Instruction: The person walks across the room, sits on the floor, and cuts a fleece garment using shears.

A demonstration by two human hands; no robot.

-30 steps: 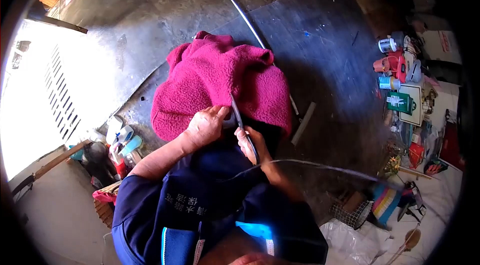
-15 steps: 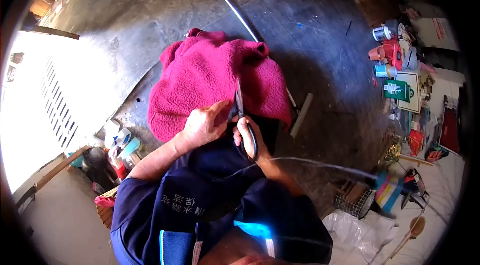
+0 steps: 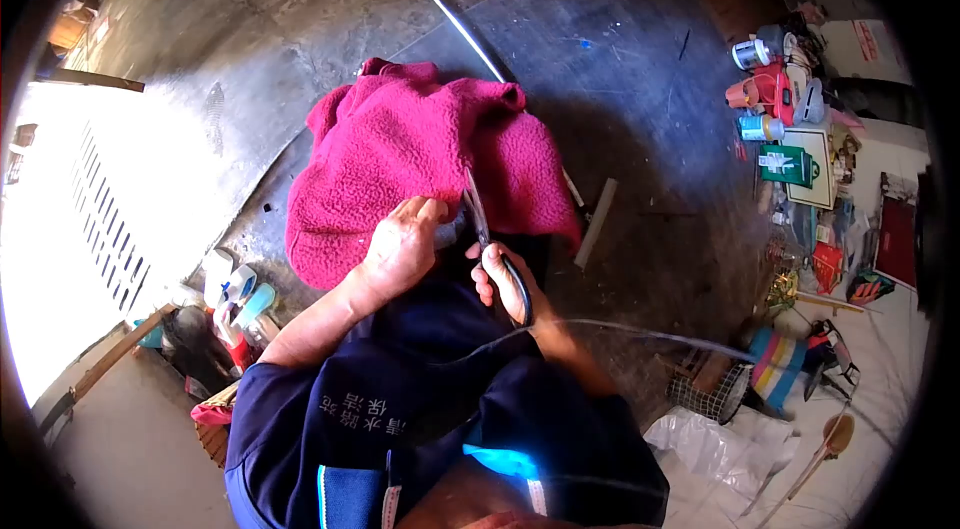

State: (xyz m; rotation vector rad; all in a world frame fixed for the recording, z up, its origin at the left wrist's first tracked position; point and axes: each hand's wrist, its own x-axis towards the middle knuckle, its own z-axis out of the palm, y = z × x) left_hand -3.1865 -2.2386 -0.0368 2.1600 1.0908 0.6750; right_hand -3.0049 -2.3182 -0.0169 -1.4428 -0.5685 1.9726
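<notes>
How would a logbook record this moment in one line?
left hand: at magenta fleece edge | right hand: holding scissors | blades: at fleece

White characters on the near dark blue shirt appear to read 清水路苑, with 保洁 beside them. At right, a green case bears a white mark; labels on two bottles are too small to read.

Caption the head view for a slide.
Head view: the left hand grips pink fleecy fabric while the right hand holds scissors against it.
</notes>
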